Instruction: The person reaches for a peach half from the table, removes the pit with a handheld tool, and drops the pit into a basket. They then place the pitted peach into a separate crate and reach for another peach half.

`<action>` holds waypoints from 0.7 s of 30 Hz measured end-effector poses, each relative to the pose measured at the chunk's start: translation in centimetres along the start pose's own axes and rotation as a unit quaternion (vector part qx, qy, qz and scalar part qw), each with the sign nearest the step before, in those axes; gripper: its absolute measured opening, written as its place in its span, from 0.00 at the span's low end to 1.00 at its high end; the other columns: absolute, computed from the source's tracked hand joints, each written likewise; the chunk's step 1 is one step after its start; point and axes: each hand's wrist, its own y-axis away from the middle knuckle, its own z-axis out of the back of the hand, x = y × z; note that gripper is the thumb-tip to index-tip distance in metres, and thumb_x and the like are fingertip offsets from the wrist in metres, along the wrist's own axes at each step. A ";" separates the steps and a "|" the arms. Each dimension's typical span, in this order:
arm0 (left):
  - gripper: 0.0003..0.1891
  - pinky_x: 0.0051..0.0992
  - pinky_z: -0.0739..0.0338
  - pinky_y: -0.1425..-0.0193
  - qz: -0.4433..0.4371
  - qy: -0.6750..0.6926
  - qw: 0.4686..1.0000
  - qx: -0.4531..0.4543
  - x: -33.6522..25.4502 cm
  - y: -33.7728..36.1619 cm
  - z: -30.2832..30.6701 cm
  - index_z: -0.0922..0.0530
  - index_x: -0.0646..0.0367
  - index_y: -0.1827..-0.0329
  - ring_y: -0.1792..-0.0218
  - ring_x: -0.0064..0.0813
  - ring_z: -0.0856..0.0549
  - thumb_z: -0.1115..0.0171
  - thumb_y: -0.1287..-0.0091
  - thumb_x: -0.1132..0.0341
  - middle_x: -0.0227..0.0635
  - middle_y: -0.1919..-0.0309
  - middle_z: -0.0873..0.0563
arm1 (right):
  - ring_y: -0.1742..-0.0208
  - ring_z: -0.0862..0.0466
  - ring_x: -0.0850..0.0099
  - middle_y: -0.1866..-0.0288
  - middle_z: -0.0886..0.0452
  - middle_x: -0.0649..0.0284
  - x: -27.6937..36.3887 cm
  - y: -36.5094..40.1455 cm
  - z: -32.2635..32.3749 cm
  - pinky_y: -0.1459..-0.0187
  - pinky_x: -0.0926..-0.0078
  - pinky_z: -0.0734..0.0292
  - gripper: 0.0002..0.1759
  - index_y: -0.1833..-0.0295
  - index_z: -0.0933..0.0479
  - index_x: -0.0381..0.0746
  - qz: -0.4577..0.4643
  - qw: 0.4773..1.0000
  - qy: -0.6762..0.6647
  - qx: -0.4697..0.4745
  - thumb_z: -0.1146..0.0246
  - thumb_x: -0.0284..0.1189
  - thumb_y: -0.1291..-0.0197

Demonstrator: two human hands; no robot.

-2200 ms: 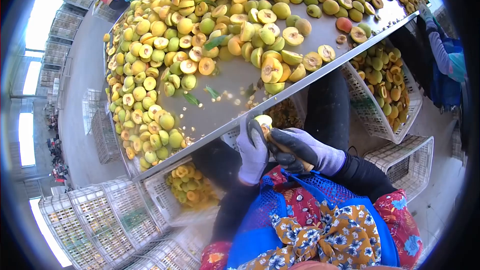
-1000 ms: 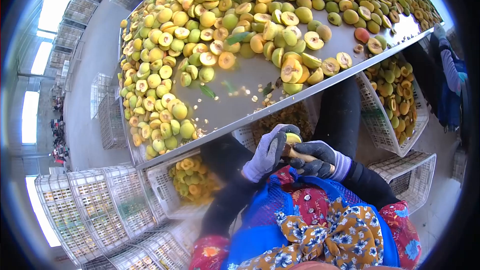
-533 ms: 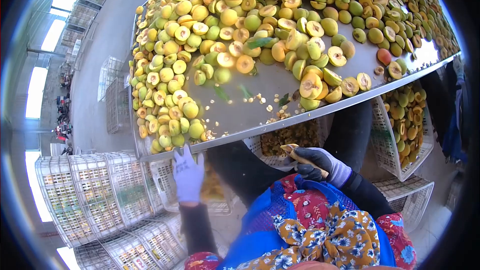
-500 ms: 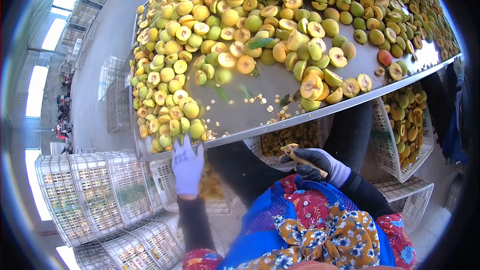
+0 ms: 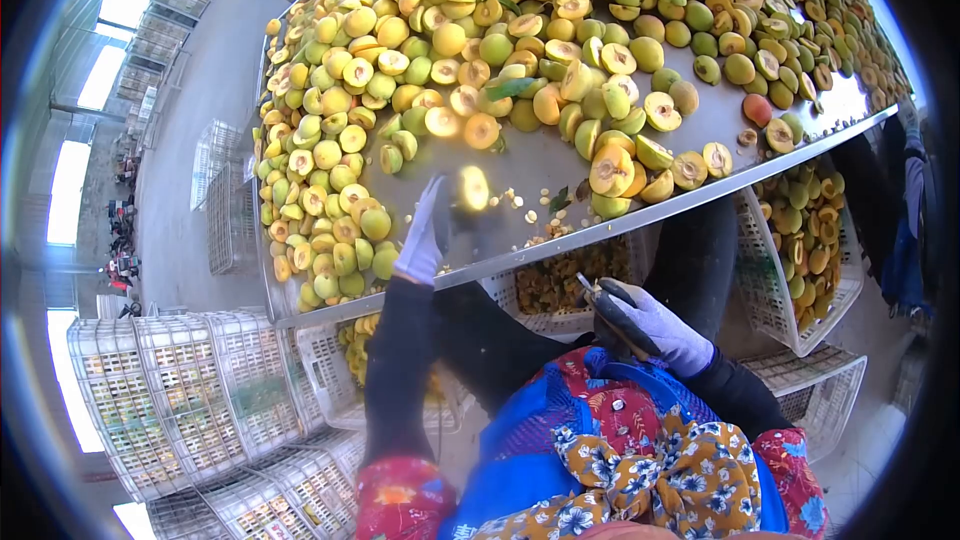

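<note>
My left hand (image 5: 425, 238), in a pale lavender glove with a grey palm, reaches over the near edge of the metal table (image 5: 400, 180). Beside its fingertips is a bright yellow fruit half (image 5: 473, 188); motion blur hides whether the fingers grip it. My right hand (image 5: 650, 325), gloved alike, is closed in front of my lap around a small hand tool (image 5: 588, 285), whose metal tip sticks out. Most of that tool is covered by the fingers. Whole and halved yellow-green fruits (image 5: 330, 155), like plums or apricots, are heaped across the table.
Pale pits (image 5: 530, 217) lie scattered near the table's edge. Below it stand a crate of halved fruit (image 5: 800, 250), a crate of darker pieces (image 5: 570, 280) and another crate (image 5: 325, 360). Stacked white crates (image 5: 180, 390) are at the left. Another person's arm (image 5: 915, 180) shows at far right.
My left hand has moved right and farther over the table from the left-hand pile. A fruit half now appears beside it. My right hand has turned, covering the tool's wooden handle.
</note>
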 end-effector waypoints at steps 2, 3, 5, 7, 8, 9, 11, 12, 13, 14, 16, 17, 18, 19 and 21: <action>0.20 0.40 0.15 0.65 -0.006 0.177 0.979 0.098 -1.5 6.3 -5.2 0.26 0.61 0.43 0.61 0.43 0.12 0.52 0.24 0.53 0.44 0.55 0.14 | 0.76 0.22 0.69 0.76 0.24 0.62 0.3 -0.5 -0.5 0.73 0.71 0.29 0.14 0.54 0.28 0.38 0.086 0.984 0.148 -0.039 0.45 0.40 0.25; 0.21 0.40 0.15 0.65 0.040 0.219 0.964 0.147 -1.2 7.2 -5.7 0.26 0.62 0.42 0.62 0.42 0.12 0.54 0.24 0.54 0.45 0.56 0.14 | 0.73 0.19 0.63 0.75 0.23 0.57 0.7 -0.6 -0.6 0.71 0.67 0.27 0.13 0.53 0.29 0.37 0.147 0.957 0.245 -0.057 0.44 0.38 0.26; 0.22 0.36 0.15 0.65 0.061 0.268 0.948 0.158 0.0 9.5 -7.7 0.27 0.63 0.39 0.66 0.39 0.12 0.54 0.23 0.54 0.46 0.59 0.14 | 0.67 0.17 0.46 0.74 0.22 0.46 0.7 -0.9 -1.2 0.68 0.54 0.25 0.11 0.52 0.31 0.34 0.238 0.883 0.394 -0.095 0.43 0.32 0.30; 0.24 0.32 0.14 0.56 -0.004 0.109 0.985 0.136 0.6 11.0 -10.1 0.26 0.63 0.41 0.62 0.36 0.12 0.57 0.22 0.51 0.45 0.58 0.14 | 0.70 0.18 0.48 0.76 0.22 0.48 1.6 -0.6 -2.3 0.71 0.54 0.26 0.13 0.52 0.33 0.32 0.261 0.861 0.424 -0.104 0.42 0.32 0.30; 0.25 0.32 0.14 0.54 -0.044 0.044 0.992 0.108 0.7 12.0 -11.4 0.25 0.64 0.41 0.60 0.35 0.12 0.58 0.21 0.49 0.45 0.57 0.14 | 0.72 0.18 0.48 0.76 0.22 0.49 1.9 -0.3 -2.6 0.73 0.54 0.26 0.14 0.52 0.33 0.32 0.273 0.849 0.440 -0.108 0.42 0.32 0.30; 0.27 0.31 0.15 0.52 -0.080 -0.023 0.994 0.075 0.8 13.0 -12.7 0.25 0.64 0.42 0.59 0.34 0.12 0.60 0.20 0.47 0.45 0.56 0.14 | 0.76 0.19 0.49 0.78 0.23 0.49 1.2 -0.6 -2.5 0.76 0.54 0.27 0.15 0.54 0.34 0.30 0.305 0.833 0.448 -0.112 0.40 0.31 0.31; 0.30 0.31 0.15 0.49 -0.069 0.021 0.996 0.047 1.5 13.9 -13.8 0.25 0.65 0.42 0.57 0.33 0.12 0.62 0.20 0.44 0.44 0.54 0.14 | 0.77 0.19 0.49 0.78 0.23 0.49 1.3 0.0 -2.9 0.77 0.55 0.27 0.15 0.54 0.34 0.30 0.286 0.837 0.450 -0.123 0.41 0.32 0.30; 0.31 0.31 0.16 0.48 -0.052 0.050 0.997 0.032 1.5 14.3 -14.1 0.25 0.65 0.42 0.56 0.33 0.12 0.63 0.20 0.42 0.44 0.54 0.14 | 0.77 0.19 0.50 0.79 0.23 0.49 1.3 0.2 -3.1 0.77 0.55 0.27 0.15 0.54 0.34 0.30 0.278 0.838 0.452 -0.127 0.42 0.32 0.30; 0.32 0.31 0.16 0.47 -0.007 0.091 0.996 0.017 1.3 14.7 -14.4 0.25 0.65 0.42 0.55 0.33 0.12 0.64 0.20 0.41 0.44 0.54 0.14 | 0.77 0.19 0.49 0.79 0.23 0.49 1.0 0.3 -3.2 0.77 0.55 0.27 0.15 0.54 0.34 0.30 0.273 0.833 0.464 -0.131 0.42 0.33 0.30; 0.33 0.31 0.16 0.46 0.036 0.131 0.991 0.002 0.9 15.1 -14.6 0.25 0.65 0.42 0.54 0.33 0.12 0.65 0.20 0.40 0.43 0.53 0.14 | 0.77 0.19 0.49 0.79 0.23 0.49 0.6 0.3 -3.2 0.77 0.54 0.27 0.15 0.53 0.34 0.30 0.269 0.826 0.476 -0.134 0.42 0.33 0.30; 0.30 0.28 0.18 0.47 -0.043 0.001 0.999 -0.022 0.7 15.9 -15.0 0.25 0.65 0.42 0.54 0.32 0.13 0.64 0.19 0.45 0.42 0.54 0.14 | 0.76 0.19 0.48 0.78 0.23 0.48 0.2 0.2 -3.3 0.77 0.54 0.27 0.15 0.53 0.34 0.30 0.250 0.830 0.481 -0.130 0.43 0.33 0.29; 0.29 0.28 0.18 0.48 -0.106 -0.064 0.991 -0.042 2.0 15.7 -14.9 0.25 0.66 0.42 0.55 0.32 0.14 0.63 0.18 0.47 0.42 0.55 0.15 | 0.75 0.18 0.48 0.77 0.22 0.47 0.1 0.3 -3.4 0.76 0.53 0.26 0.15 0.53 0.33 0.30 0.235 0.840 0.474 -0.122 0.43 0.33 0.29; 0.27 0.28 0.19 0.48 -0.167 -0.128 0.975 -0.063 2.4 15.7 -15.2 0.25 0.66 0.42 0.55 0.31 0.14 0.63 0.18 0.49 0.41 0.55 0.15 | 0.74 0.18 0.47 0.76 0.22 0.47 0.0 0.3 -3.4 0.75 0.53 0.26 0.16 0.52 0.33 0.30 0.220 0.849 0.466 -0.115 0.43 0.34 0.29; 0.23 0.27 0.20 0.48 -0.164 -0.106 0.979 -0.065 2.6 15.9 -15.4 0.25 0.67 0.42 0.55 0.29 0.15 0.61 0.17 0.55 0.42 0.54 0.16 | 0.74 0.18 0.47 0.75 0.22 0.47 -0.3 0.2 -3.4 0.74 0.54 0.26 0.16 0.52 0.33 0.30 0.224 0.860 0.445 -0.111 0.43 0.34 0.29; 0.19 0.30 0.21 0.48 -0.213 -0.124 0.965 -0.087 2.7 16.2 -16.3 0.24 0.66 0.44 0.55 0.33 0.16 0.58 0.18 0.60 0.43 0.55 0.16 | 0.72 0.19 0.47 0.73 0.22 0.47 -1.0 0.2 -3.3 0.72 0.55 0.25 0.16 0.51 0.32 0.30 0.230 0.881 0.401 -0.103 0.42 0.34 0.30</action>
